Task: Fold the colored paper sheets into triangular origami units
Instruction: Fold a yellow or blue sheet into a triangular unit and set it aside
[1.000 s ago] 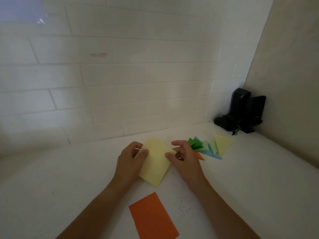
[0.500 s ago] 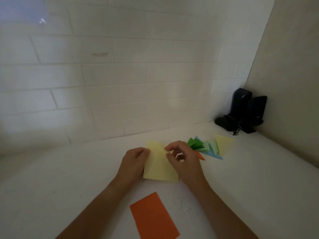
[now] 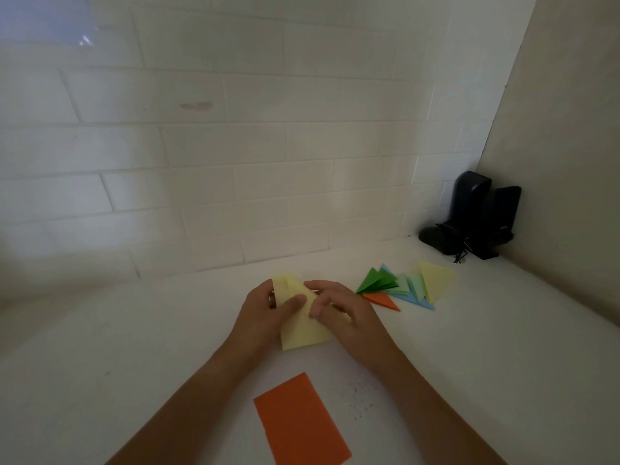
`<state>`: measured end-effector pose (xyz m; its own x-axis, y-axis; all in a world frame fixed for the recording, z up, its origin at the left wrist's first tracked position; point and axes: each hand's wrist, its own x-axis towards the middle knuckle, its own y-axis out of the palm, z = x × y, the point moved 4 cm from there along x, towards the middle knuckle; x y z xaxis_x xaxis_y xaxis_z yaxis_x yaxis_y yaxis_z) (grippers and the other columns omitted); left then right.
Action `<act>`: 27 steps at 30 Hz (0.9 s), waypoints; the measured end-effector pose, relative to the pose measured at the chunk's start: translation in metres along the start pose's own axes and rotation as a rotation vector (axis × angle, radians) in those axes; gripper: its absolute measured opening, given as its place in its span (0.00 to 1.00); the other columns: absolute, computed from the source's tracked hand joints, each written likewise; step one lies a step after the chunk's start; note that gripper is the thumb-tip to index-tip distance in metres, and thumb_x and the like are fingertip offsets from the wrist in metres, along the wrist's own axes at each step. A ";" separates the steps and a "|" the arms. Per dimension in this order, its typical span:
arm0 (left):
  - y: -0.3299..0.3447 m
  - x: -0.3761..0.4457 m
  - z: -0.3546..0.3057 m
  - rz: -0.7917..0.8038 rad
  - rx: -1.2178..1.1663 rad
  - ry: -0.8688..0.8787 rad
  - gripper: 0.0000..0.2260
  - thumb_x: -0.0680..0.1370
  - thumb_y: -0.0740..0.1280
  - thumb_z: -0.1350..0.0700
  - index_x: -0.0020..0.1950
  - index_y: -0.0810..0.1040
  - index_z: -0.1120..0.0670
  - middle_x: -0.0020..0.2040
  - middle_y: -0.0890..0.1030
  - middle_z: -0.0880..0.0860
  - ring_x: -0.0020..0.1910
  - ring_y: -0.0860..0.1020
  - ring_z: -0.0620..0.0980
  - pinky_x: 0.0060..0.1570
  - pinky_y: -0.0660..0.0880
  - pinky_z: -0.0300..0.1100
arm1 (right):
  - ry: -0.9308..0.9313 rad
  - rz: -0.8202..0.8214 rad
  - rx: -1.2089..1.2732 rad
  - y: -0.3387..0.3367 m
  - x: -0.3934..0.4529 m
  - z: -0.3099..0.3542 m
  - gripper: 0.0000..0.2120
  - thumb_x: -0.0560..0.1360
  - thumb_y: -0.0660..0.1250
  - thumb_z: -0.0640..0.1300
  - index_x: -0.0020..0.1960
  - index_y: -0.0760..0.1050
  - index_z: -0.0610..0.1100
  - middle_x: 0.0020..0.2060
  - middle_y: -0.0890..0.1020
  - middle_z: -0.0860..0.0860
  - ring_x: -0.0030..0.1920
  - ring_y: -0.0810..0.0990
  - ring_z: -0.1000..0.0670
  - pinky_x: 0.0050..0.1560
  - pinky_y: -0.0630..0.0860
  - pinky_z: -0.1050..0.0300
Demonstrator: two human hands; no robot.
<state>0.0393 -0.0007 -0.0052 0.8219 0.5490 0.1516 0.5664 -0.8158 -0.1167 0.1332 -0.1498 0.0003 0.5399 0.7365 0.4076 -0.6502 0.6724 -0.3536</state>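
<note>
1. Folding had advanced: the yellow sheet [image 3: 303, 325], flat a second earlier, was now doubled at surface centre.
2. Left hand [image 3: 268, 312] and right hand [image 3: 345, 313] each kept a pinching grip on it.
3. Finished units [image 3: 402, 286] lay at two o'clock; the orange sheet [image 3: 300, 421] waited at six.

Both forearms enter from bottom of frame, converging at centre. Left hand [image 3: 265, 313] pinches yellow sheet [image 3: 302, 327], thumb on top, fingers behind. Right hand [image 3: 349, 317] grips sheet's right edge, fingers curled, thumb pressing down.
</note>
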 end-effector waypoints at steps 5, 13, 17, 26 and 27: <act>0.001 0.001 0.000 0.043 0.125 -0.009 0.15 0.76 0.77 0.54 0.61 0.79 0.50 0.53 0.86 0.49 0.51 0.85 0.47 0.50 0.84 0.47 | 0.182 -0.229 0.207 -0.010 0.000 -0.003 0.10 0.85 0.62 0.49 0.53 0.76 0.43 0.51 0.86 0.53 0.51 0.83 0.52 0.55 0.79 0.51; 0.011 -0.005 -0.002 0.149 0.085 -0.054 0.25 0.74 0.79 0.53 0.66 0.73 0.46 0.49 0.87 0.50 0.47 0.87 0.47 0.45 0.83 0.45 | 0.137 -0.067 0.000 -0.004 0.002 -0.007 0.05 0.80 0.70 0.43 0.45 0.81 0.46 0.42 0.83 0.54 0.44 0.82 0.54 0.45 0.77 0.56; 0.005 -0.003 -0.005 0.035 0.085 -0.036 0.20 0.74 0.78 0.54 0.63 0.76 0.48 0.42 0.86 0.49 0.43 0.85 0.45 0.39 0.78 0.35 | 0.193 -0.133 0.116 -0.009 0.000 -0.011 0.09 0.80 0.70 0.45 0.45 0.76 0.42 0.37 0.78 0.50 0.39 0.76 0.50 0.43 0.73 0.55; 0.004 -0.004 -0.013 -0.011 0.033 0.032 0.15 0.70 0.82 0.53 0.53 0.82 0.48 0.45 0.86 0.50 0.43 0.84 0.45 0.38 0.79 0.37 | 0.194 -0.123 0.231 -0.007 0.002 -0.012 0.07 0.80 0.71 0.42 0.52 0.78 0.38 0.45 0.85 0.44 0.47 0.85 0.46 0.46 0.81 0.56; 0.003 -0.004 -0.013 -0.012 0.035 0.041 0.14 0.70 0.82 0.54 0.52 0.83 0.49 0.45 0.86 0.50 0.43 0.84 0.46 0.38 0.79 0.37 | 0.195 -0.118 0.230 -0.007 0.002 -0.011 0.07 0.80 0.70 0.42 0.49 0.78 0.38 0.43 0.85 0.46 0.45 0.84 0.47 0.45 0.80 0.58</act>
<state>0.0371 -0.0077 0.0068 0.8121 0.5506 0.1933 0.5790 -0.8016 -0.1490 0.1448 -0.1526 -0.0054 0.6962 0.6699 0.2577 -0.6692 0.7357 -0.1046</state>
